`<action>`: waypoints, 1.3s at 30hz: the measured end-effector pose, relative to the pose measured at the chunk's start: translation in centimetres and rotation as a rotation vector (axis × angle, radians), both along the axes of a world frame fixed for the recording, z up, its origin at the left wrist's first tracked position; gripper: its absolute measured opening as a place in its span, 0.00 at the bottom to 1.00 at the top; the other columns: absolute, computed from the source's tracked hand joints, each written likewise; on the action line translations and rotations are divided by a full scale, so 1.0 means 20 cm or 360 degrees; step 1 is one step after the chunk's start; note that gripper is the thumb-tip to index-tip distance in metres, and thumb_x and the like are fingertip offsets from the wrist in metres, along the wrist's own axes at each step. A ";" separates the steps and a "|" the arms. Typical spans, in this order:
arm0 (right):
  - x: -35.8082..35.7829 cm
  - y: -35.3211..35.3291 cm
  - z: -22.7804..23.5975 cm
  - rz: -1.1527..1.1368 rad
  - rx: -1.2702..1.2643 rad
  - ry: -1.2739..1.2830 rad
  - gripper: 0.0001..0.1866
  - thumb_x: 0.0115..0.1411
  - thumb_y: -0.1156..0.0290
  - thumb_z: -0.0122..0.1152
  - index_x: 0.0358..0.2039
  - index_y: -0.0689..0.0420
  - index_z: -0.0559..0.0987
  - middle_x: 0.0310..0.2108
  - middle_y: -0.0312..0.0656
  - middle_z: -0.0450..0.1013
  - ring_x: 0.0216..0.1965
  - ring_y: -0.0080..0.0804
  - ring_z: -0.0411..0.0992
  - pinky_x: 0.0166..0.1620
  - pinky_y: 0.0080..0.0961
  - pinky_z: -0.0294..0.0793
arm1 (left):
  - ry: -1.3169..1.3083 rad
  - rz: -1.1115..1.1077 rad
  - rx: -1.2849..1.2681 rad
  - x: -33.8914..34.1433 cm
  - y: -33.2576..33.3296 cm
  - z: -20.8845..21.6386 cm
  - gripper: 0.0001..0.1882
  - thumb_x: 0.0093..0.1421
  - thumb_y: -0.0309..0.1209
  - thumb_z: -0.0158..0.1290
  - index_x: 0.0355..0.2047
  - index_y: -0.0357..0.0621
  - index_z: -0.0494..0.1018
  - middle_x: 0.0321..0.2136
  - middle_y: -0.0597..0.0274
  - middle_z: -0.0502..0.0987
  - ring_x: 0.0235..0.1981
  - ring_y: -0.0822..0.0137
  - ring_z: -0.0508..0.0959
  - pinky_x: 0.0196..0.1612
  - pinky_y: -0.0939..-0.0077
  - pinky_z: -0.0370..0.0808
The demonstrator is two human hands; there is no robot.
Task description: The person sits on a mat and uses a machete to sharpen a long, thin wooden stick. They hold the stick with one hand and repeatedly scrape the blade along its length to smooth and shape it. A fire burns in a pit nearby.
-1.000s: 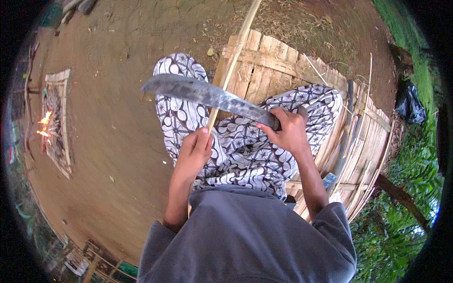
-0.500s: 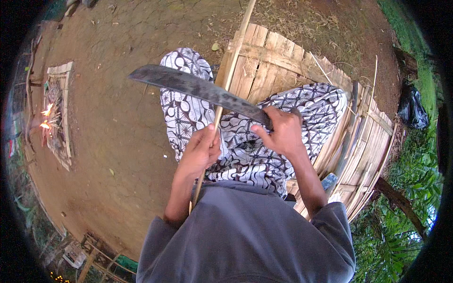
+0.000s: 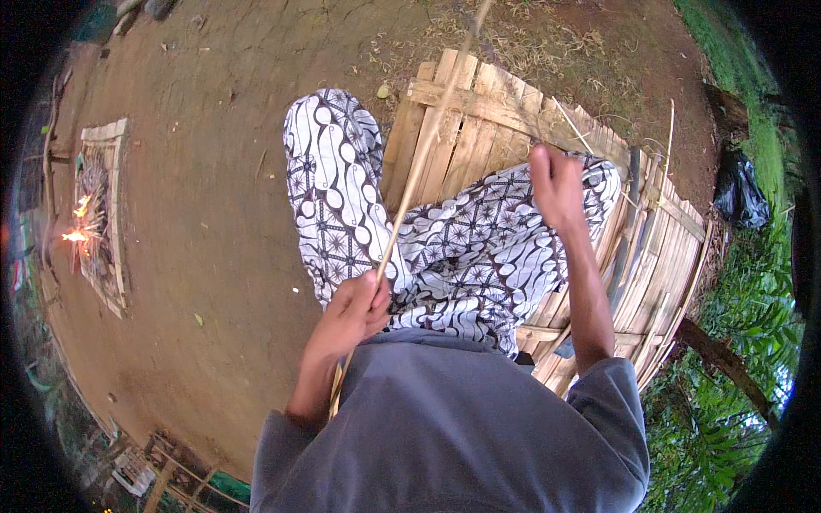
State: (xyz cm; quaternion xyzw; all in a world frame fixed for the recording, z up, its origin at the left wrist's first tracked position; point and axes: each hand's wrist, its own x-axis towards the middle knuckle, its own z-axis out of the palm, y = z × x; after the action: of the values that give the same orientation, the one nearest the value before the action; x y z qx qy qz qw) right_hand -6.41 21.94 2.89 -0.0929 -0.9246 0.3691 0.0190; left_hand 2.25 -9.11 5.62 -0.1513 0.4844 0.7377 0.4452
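My left hand (image 3: 351, 312) is closed around a long, thin bamboo strip (image 3: 419, 167) in front of my waist. The strip slants up and away past my knees, and its far end is blurred; its near end runs back under my left forearm. Over my right thigh, my right hand (image 3: 560, 188) is raised in a fist around the handle of a machete (image 3: 520, 118). Its dark blade is turned nearly edge-on, smeared by motion and hard to make out, pointing away toward the strip's far part.
I sit in patterned trousers (image 3: 333, 179) on a slatted bamboo platform (image 3: 470, 158). A long dark strip (image 3: 629, 231) lies on it at the right. Shavings (image 3: 556, 43) litter the ground beyond. Left, a fire (image 3: 81, 227) burns in a framed bed. A black plastic bag (image 3: 741, 192) lies far right.
My right hand has moved up and away to the right, swinging the machete off the strip from its broadside position. My left hand and the strip have shifted slightly toward me.
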 end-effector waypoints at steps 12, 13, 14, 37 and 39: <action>0.09 -0.17 -0.03 0.0783 0.0281 0.0143 0.27 0.51 0.41 0.55 0.21 0.56 0.75 0.14 0.46 0.71 0.17 0.46 0.71 0.23 0.37 0.70 | 0.1531 -0.0014 -0.1367 -0.10 -0.02 -0.05 0.12 0.62 0.33 0.47 0.27 0.36 0.71 0.11 0.59 0.65 0.14 0.75 0.63 0.18 0.74 0.61; 0.07 -0.12 -0.06 0.0656 0.0231 0.0044 0.27 0.52 0.41 0.55 0.21 0.57 0.75 0.14 0.46 0.70 0.17 0.47 0.71 0.23 0.37 0.70 | 0.1283 -0.0017 -0.1357 -0.12 -0.04 0.03 0.12 0.62 0.33 0.47 0.27 0.36 0.70 0.11 0.60 0.65 0.13 0.76 0.63 0.17 0.74 0.60; 0.06 -0.09 -0.05 0.0574 0.0364 0.0218 0.27 0.52 0.42 0.54 0.20 0.57 0.75 0.13 0.47 0.70 0.17 0.48 0.71 0.23 0.38 0.70 | 0.1452 0.0015 -0.1393 -0.13 -0.04 0.05 0.12 0.62 0.33 0.48 0.26 0.36 0.70 0.09 0.63 0.60 0.12 0.78 0.59 0.15 0.76 0.57; 0.09 -0.14 0.05 0.0252 0.0230 0.0233 0.23 0.57 0.51 0.53 0.21 0.60 0.76 0.12 0.51 0.68 0.16 0.49 0.71 0.22 0.40 0.70 | 0.1282 -0.0046 -0.1178 -0.09 0.16 0.05 0.12 0.60 0.31 0.50 0.24 0.36 0.68 0.08 0.59 0.59 0.10 0.75 0.59 0.15 0.75 0.56; 0.18 -0.27 0.05 0.0616 0.0539 0.0194 0.27 0.54 0.42 0.52 0.20 0.57 0.74 0.13 0.45 0.70 0.17 0.42 0.73 0.22 0.36 0.71 | 0.1426 -0.0063 -0.1208 -0.15 0.15 0.03 0.11 0.60 0.30 0.50 0.25 0.34 0.69 0.08 0.62 0.61 0.11 0.77 0.60 0.16 0.78 0.58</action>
State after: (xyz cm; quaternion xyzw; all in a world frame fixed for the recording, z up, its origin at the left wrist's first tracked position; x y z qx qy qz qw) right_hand -2.84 16.59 3.90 0.1126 -0.9709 0.2107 0.0191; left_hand -0.71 -6.14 6.13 0.0355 0.8584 0.4961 0.1255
